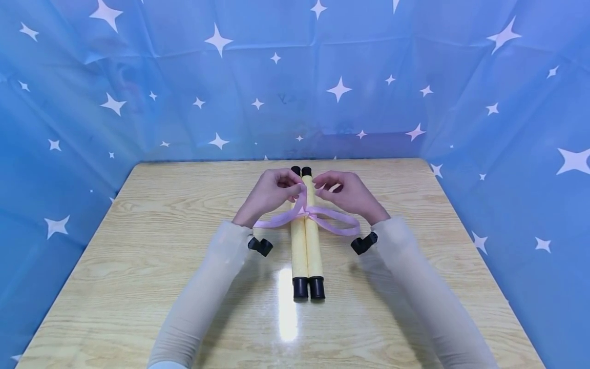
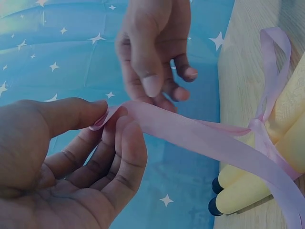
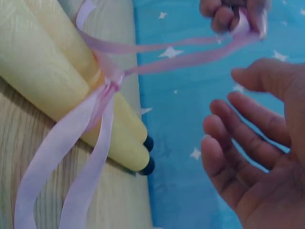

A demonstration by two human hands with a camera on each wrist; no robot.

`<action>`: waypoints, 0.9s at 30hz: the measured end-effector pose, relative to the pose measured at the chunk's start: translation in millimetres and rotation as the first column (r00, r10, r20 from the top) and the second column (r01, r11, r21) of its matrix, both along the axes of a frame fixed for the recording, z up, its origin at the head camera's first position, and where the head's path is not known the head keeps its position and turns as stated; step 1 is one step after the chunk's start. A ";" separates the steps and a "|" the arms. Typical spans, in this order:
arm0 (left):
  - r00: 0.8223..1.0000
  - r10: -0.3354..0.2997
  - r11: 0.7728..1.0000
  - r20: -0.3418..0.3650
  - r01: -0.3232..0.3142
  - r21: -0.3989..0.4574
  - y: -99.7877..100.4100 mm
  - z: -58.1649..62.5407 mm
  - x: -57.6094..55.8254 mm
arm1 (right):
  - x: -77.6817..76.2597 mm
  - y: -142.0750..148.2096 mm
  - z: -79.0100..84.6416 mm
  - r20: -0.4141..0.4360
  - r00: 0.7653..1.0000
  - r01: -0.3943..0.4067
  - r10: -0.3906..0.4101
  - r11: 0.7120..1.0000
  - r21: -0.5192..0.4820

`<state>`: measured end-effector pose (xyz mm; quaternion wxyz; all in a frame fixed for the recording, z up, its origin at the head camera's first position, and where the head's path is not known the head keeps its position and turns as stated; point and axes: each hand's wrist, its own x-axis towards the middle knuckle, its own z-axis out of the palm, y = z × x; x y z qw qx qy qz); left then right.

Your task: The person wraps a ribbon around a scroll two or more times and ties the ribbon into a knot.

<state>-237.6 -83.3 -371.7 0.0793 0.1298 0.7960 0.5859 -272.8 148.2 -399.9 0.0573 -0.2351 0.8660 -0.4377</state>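
Two pale yellow scrolls (image 1: 299, 251) with black end caps lie side by side on the table, pointing away from me. A pink ribbon (image 1: 276, 221) goes around them and is knotted on top; the knot (image 3: 112, 86) shows in the right wrist view. To the right of the knot lies a ribbon loop (image 1: 343, 231). My left hand (image 1: 273, 190) pinches another length of the ribbon between thumb and index finger, drawn up from the knot. Close to it on the right, my right hand (image 1: 350, 193) has its fingers spread and relaxed, holding nothing.
The wooden table (image 1: 184, 205) carries the scrolls near its far edge. Blue cloth (image 1: 295, 102) with white stars hangs behind it and along both sides. A small black camera (image 1: 260, 246) sits on the left wrist, another camera (image 1: 363, 243) on the right.
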 end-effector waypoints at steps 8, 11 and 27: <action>1.000 -0.009 1.000 -0.024 0.010 0.027 1.2 -1.0 -0.6 | 12.6 -18.7 9.0 -0.164 0.985 -0.065 0.060 0.998 -0.023; 1.000 -0.018 0.999 -0.024 0.018 0.036 1.8 -1.2 -0.5 | 16.3 -23.9 11.7 -0.244 0.968 -0.065 0.059 0.998 -0.020; 0.998 -0.066 0.995 0.010 0.065 0.070 -5.2 -3.1 -1.5 | 15.2 -29.7 7.7 -0.325 0.943 -0.095 0.070 0.994 -0.062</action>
